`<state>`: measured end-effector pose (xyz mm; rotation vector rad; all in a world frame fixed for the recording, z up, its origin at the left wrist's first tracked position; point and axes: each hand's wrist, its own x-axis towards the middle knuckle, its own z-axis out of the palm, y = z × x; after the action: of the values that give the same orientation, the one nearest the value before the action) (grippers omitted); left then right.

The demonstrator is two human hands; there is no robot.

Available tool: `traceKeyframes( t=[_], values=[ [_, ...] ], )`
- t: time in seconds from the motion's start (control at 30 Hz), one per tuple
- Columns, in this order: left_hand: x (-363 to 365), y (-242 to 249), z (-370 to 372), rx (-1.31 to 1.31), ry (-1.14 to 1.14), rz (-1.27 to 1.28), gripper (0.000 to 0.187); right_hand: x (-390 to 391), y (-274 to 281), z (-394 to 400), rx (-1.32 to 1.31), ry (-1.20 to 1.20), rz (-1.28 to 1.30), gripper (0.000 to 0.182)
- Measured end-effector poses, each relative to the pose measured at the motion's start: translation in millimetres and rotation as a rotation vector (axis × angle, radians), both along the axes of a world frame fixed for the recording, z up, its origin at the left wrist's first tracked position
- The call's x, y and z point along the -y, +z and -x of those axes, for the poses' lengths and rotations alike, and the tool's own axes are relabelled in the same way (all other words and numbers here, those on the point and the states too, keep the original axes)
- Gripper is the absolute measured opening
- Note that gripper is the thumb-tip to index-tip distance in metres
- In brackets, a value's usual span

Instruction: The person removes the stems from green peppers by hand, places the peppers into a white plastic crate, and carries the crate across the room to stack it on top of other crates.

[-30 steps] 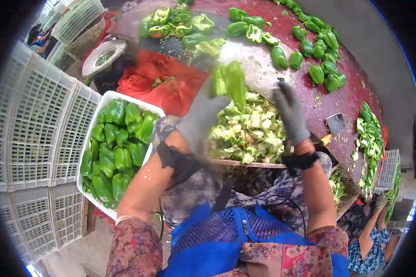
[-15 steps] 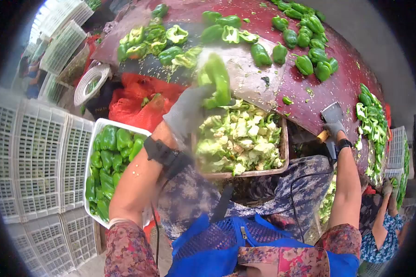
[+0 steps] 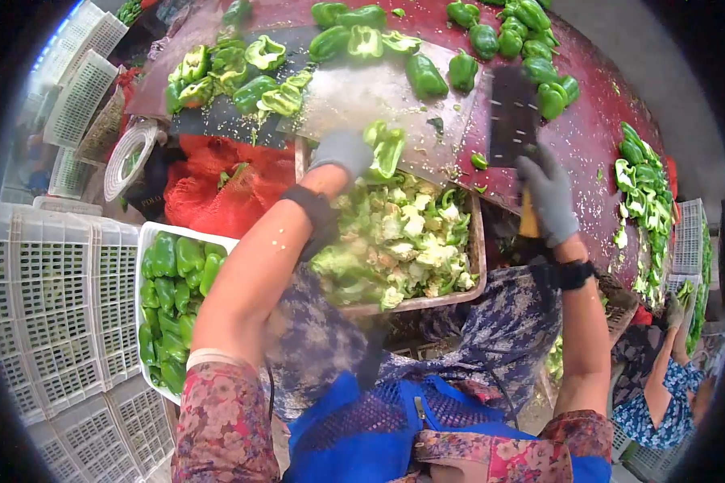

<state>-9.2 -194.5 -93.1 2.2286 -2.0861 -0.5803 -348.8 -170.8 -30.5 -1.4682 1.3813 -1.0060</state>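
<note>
Fingers of the gloved left hand (image 3: 342,153) are closed on a cut-open green pepper (image 3: 385,150), whose pale interior is exposed; the exact placement of the fingertips is hidden. Fingers of the gloved right hand (image 3: 548,193) are wrapped around the yellow handle (image 3: 528,213) of a cleaver, its broad dark blade (image 3: 511,117) directed away from the body beyond the knuckles and slightly blurred. Below the left fingers and the pepper, a shallow tray (image 3: 481,241) is filled with pale green pepper scraps (image 3: 419,225). Beside the left fingers, on the outer side, a red mesh bag (image 3: 217,193) is seen, with whole peppers (image 3: 169,298) held in a white tub (image 3: 147,235) nearer the body. Beyond both sets of fingers, whole and opened peppers (image 3: 425,76) are scattered on a red table (image 3: 580,153). Well to the right of the right fingers, cut peppers (image 3: 646,193) are heaped, and another person (image 3: 660,419) is partly shown.
</note>
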Motion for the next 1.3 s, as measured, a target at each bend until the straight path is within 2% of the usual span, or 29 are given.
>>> traceKeyframes(
  t=[0.03,0.07,0.1,0.13,0.3,0.4,0.5,0.6,0.67,0.7,0.73,0.77,0.8,0.83,0.93,0.97,1.03,1.07,1.1,1.13,1.2,1.23,1.3],
  values=[
    [1.5,-0.3,0.9,0.01,0.022,-0.034,0.031,-6.9,10.0,-25.2,-0.13,0.063,-0.009,0.035],
    [3.6,2.0,3.2,0.023,0.045,-0.065,0.031,-8.3,12.1,-46.0,-0.299,0.169,0.139,0.032],
    [5.1,3.8,4.6,0.035,0.066,-0.097,0.03,-1.2,-12.8,-58.6,-0.311,0.215,0.26,0.032],
    [6.2,3.5,5.1,0.031,0.08,-0.091,0.03,-3.7,-10.8,-75.1,-0.419,0.254,0.292,0.032],
    [-4.0,24.4,12.1,-0.089,0.125,-0.045,0.031,-1.6,16.0,-136.9,-0.731,0.43,-0.024,0.03],
    [-0.9,2.6,6.4,-0.11,0.059,0.056,0.036,20.7,-10.6,-157.3,-0.808,0.425,-0.093,0.031],
    [-0.9,-3.8,-1.7,-0.178,0.082,0.091,0.036,35.8,-60.4,-149.1,-0.69,0.364,-0.025,0.036],
    [-9.0,23.8,-20.2,-0.135,0.033,0.219,0.037,32.8,-71.7,-127.2,-0.545,0.337,0.005,0.042],
    [-25.3,61.9,-43.8,-0.167,0.156,0.237,0.027,31.5,-70.1,-113.5,-0.473,0.352,0.022,0.045],
    [-40.0,86.2,-61.9,-0.028,0.064,0.274,0.029,24.2,-46.9,-116.4,-0.414,0.325,-0.021,0.042],
    [-51.3,91.1,-85.4,-0.115,0.158,0.292,0.031,17.5,-21.0,-118.1,-0.361,0.3,-0.064,0.039],
    [-62.7,96.0,-108.9,-0.204,0.252,0.317,0.033,20.6,-13.4,-118.2,-0.559,0.288,0.036,0.036],
    [-69.4,91.0,-135.9,-0.51,0.528,0.322,0.034,30.6,-7.5,-118.7,-0.752,0.272,0.142,0.032],
    [-82.0,89.7,-163.3,-0.549,0.572,0.327,0.032,40.2,-4.3,-119.5,-0.94,0.253,0.254,0.029],
    [-135.6,79.6,-235.1,-0.67,0.692,0.41,0.03,62.7,-29.8,-119.6,-1.142,0.39,0.378,0.022],
    [-163.7,95.8,-233.6,-0.763,0.781,0.393,0.033,66.7,-46.6,-111.8,-1.15,0.529,0.431,0.018],
    [-208.8,79.9,-279.8,-0.629,0.808,0.418,0.034,29.6,-41.1,-100.5,-1.028,0.691,0.494,0.022],
    [-238.8,74.6,-299.9,-0.592,0.851,0.438,0.035,14.9,-33.9,-103.2,-1.096,0.769,0.453,0.024],
    [-264.1,62.3,-330.0,-0.37,0.977,0.351,0.039,-7.3,-15.0,-104.7,-1.13,0.84,0.317,0.022],
    [-293.7,60.4,-337.9,-0.143,0.972,0.403,0.042,-15.3,-19.5,-92.8,-0.952,0.893,0.463,0.029],
    [-341.3,17.0,-391.2,-0.239,1.203,0.326,0.043,-38.9,-1.5,-84.9,-0.671,0.764,0.321,0.037],
    [-362.5,14.9,-391.8,-0.262,1.236,0.395,0.044,-38.5,-6.9,-74.1,-0.604,0.687,0.328,0.035],
    [-384.1,8.6,-378.0,-0.324,1.266,0.524,0.045,-25.2,-20.7,-52.0,-0.327,0.322,0.071,0.033]
  ],
)
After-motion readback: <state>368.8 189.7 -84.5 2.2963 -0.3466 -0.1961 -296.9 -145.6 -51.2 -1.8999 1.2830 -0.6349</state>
